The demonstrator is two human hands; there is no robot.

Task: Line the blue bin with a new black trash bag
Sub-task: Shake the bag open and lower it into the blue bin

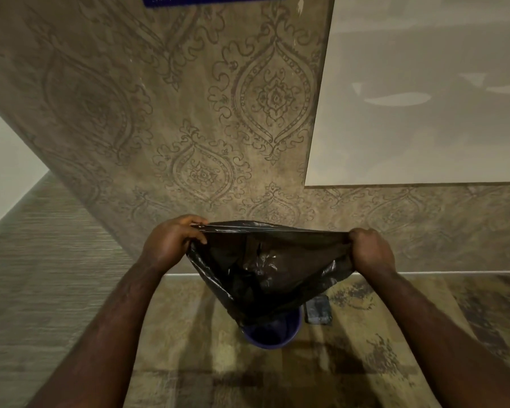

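Two bare forearms reach in from the bottom edge, and at their ends both hands grip one thing. Fingers of the left hand [171, 240] are curled tight over the left corner of the mouth of a thin, glossy black plastic trash bag [265, 266], thumb on the near side and fingertips folded over the rim. The right hand [370, 248] is clenched in a fist around the opposite corner of the same rim. Between the two fists the top edge is pulled taut into a nearly straight line, and the mouth gapes slightly toward the camera, showing a dark wrinkled interior.

From that stretched rim the bag hangs down and narrows to a point. Its lower tip dips toward the round blue plastic bin [273, 334], which stands on the mottled brown floor [365, 363] directly beneath; whether the tip touches the bin's inside cannot be told. Only the near rim and part of the bin's hollow show below the bag.

Just to the right of the bin lies a small dark rectangular object [318, 310] on the floor. Behind everything rises a tan wall with ornate damask patterning [218, 128].
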